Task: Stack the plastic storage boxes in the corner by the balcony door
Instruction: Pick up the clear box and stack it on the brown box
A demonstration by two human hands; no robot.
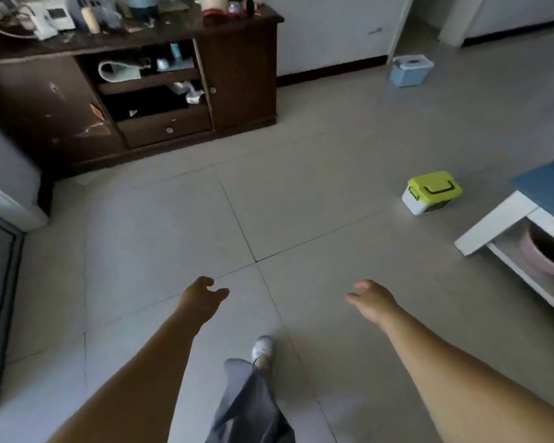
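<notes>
A small white storage box with a lime-green lid and handle sits on the tiled floor at the right. A pale blue box with a clear lid stands far off against the wall near a doorway. My left hand and my right hand hang out in front of me over the bare floor, both empty with fingers loosely curled and apart. Neither hand is near a box; the green-lidded one lies well ahead and to the right of my right hand.
A dark wooden cabinet with cluttered shelves and top fills the back left. A white low table with a blue top stands at the right, a pink basin beneath it. A door frame runs along the left. My shoe steps forward.
</notes>
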